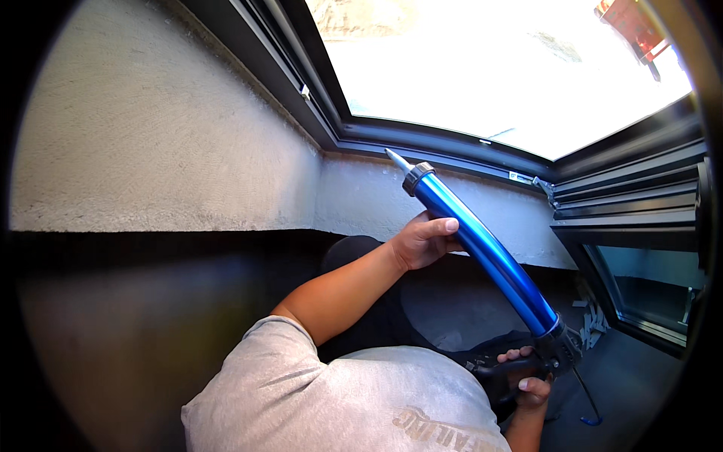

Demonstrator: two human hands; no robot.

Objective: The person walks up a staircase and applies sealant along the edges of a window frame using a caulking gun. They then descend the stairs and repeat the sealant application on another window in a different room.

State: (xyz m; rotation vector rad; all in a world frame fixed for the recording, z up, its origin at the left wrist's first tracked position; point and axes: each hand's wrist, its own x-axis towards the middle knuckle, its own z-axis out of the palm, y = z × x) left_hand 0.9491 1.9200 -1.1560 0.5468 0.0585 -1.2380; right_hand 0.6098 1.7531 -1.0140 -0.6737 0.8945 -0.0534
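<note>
A blue caulking gun (486, 252) with a black collar and a grey nozzle tip (397, 160) slants up toward the dark window frame (422, 135). My left hand (423, 239) wraps around the blue tube about a third of the way down from the collar. My right hand (527, 380) grips the black handle and trigger at the gun's rear end, low on the right. The nozzle tip sits close to the joint between the frame's lower edge and the grey plastered wall (361, 196).
A rough plastered reveal (166, 135) runs along the left. An opened window sash (640, 256) with dark profiles stands at the right. Bright glare fills the window opening. A thin blue-tipped rod (591, 407) hangs behind the gun. My grey shirt fills the lower middle.
</note>
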